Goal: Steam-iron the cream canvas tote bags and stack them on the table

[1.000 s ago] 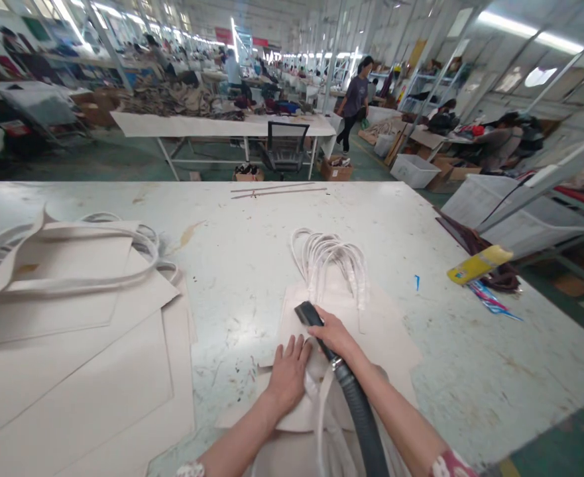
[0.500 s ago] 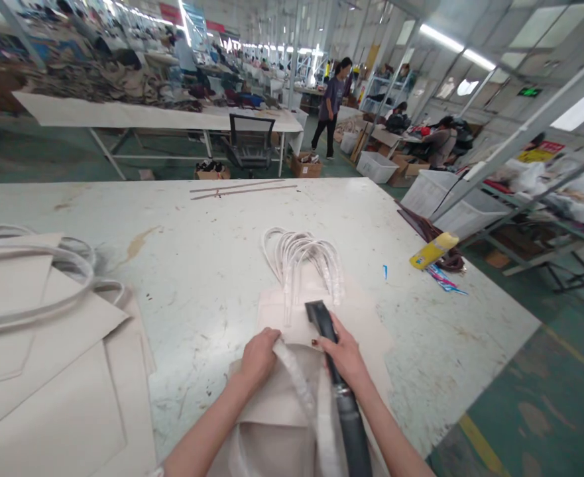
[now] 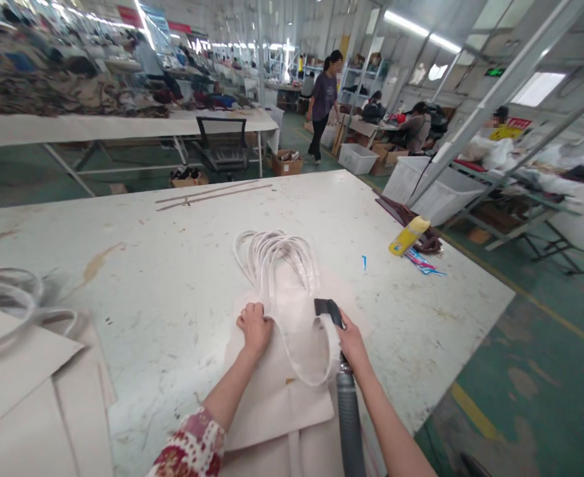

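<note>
My left hand [image 3: 256, 328] is closed at the upper edge of a beige tote bag [image 3: 272, 404], its fingers curled by one end of the handle. That bag's pale handle [image 3: 305, 380] droops in a loop between my hands. Wrapped in my right hand [image 3: 351, 341] is a black vacuum nozzle [image 3: 327, 307], joined to a grey ribbed hose [image 3: 349, 411] that runs down toward me. The loop's right side is beside the nozzle; I cannot tell if they touch. Just beyond lie stacked beige bags with several looped handles [image 3: 279, 244].
More beige bags [image 3: 18, 391] are piled at the left of the white table [image 3: 172, 265]. At the right edge sit a yellow can [image 3: 409, 235], a colourful packet [image 3: 423, 262] and dark brown straps [image 3: 396, 211]. Two thin strips [image 3: 217, 195] lie far back. A person [image 3: 324, 103] walks beyond.
The view has turned right. The bag under my hands has slid forward, and its handle now forms an open loop. My left hand has moved forward; the nozzle has shifted right of the handle.
</note>
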`<act>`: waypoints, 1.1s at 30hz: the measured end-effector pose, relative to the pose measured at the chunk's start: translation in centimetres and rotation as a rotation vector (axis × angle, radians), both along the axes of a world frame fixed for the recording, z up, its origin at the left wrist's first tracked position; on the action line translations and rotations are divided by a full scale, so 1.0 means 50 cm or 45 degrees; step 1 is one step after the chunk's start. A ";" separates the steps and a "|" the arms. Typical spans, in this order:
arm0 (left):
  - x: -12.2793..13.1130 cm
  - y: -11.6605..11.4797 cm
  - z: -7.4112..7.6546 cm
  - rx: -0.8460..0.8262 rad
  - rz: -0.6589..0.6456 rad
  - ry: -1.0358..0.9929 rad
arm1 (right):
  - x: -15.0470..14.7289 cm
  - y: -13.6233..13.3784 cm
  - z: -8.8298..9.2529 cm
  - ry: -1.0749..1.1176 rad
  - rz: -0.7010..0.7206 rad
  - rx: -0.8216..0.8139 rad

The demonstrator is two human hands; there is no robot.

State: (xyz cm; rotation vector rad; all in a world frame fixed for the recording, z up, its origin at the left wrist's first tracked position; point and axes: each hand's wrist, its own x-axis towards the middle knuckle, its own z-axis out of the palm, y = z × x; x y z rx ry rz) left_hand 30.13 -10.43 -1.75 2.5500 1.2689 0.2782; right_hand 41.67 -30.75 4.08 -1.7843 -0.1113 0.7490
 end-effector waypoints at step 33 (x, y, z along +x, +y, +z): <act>-0.026 -0.008 0.067 -0.310 -0.353 -0.011 | 0.107 0.006 0.023 0.121 0.151 -0.006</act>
